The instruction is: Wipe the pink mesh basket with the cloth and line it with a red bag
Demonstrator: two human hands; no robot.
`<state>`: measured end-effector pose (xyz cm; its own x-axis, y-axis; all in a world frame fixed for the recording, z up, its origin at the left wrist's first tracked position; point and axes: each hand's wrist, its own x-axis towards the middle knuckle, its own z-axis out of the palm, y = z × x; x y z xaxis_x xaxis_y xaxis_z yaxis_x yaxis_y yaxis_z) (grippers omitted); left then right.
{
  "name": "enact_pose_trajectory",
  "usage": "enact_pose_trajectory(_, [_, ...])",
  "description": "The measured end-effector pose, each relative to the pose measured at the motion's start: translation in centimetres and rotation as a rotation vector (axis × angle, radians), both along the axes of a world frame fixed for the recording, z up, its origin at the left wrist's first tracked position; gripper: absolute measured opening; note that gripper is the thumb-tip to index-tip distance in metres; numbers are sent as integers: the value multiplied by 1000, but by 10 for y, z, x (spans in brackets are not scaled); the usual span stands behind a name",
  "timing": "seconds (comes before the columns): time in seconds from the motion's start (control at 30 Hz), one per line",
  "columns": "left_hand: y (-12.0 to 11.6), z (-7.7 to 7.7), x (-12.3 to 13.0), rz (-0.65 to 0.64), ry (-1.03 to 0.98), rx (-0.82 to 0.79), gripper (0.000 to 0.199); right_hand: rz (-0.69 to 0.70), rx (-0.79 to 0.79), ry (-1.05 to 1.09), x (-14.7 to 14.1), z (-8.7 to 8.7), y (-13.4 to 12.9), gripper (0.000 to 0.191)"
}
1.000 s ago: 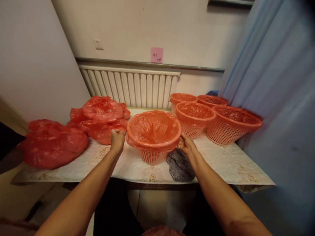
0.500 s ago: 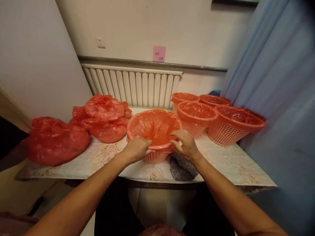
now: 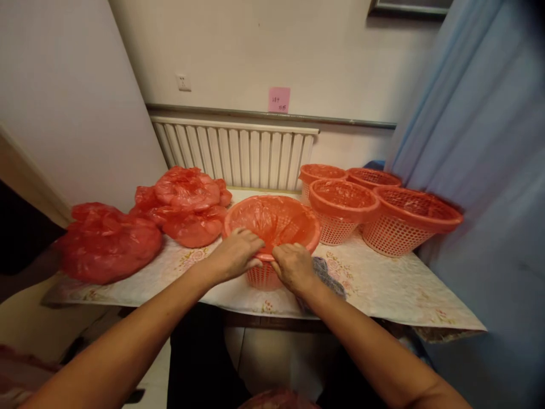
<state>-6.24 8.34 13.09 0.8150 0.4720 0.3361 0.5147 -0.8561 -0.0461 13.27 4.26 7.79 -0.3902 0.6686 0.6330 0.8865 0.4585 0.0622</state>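
A red perforated basket (image 3: 264, 276) stands upright near the table's front edge. A thin red plastic bag (image 3: 276, 218) lines it and folds over its rim. My left hand (image 3: 239, 254) is closed on the bag and rim at the front left, fingers inside, thumb outside. Close beside it, my right hand (image 3: 293, 264) is closed on the bag and rim at the front, its fingers curled over the edge. A grey cloth (image 3: 327, 277) lies on the table, partly hidden behind my right wrist.
Several lined red baskets (image 3: 392, 230) stand at the right by a blue curtain (image 3: 481, 147). Bulging red bags (image 3: 113, 244) sit on the left of the floral-covered table (image 3: 400, 284). Another person's dark sleeve (image 3: 25, 233) shows at the left edge. A radiator (image 3: 242, 153) is behind.
My right hand has moved left and down along the rim, from the right side to the front beside my left hand, and its fingers have closed. The view has shifted slightly.
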Motion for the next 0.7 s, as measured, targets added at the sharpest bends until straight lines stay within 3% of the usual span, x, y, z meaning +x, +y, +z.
enact_pose_trajectory(0.1, [-11,-16,8,40,23,-48,16,22,-25,25,-10,0,-3,19])
enact_pose_trajectory(0.23, [-7,-31,3,45,17,-2,18,155,-89,-43,12,9,-1,25])
enact_pose_trajectory(0.33, [6,-31,-14,-5,-23,-15,17,251,-116,-71,44,14,3,31])
enact_pose_trajectory(0.47, [18,-22,-34,-33,-53,-74,18,222,-104,-28,70,10,13,30])
enact_pose_trajectory(0.57, [11,-16,-33,-46,-66,-93,15,148,-62,-55,62,4,16,27])
enact_pose_trajectory(0.7, [-9,-19,-10,-33,-89,-97,18,57,-40,-90,30,2,8,21])
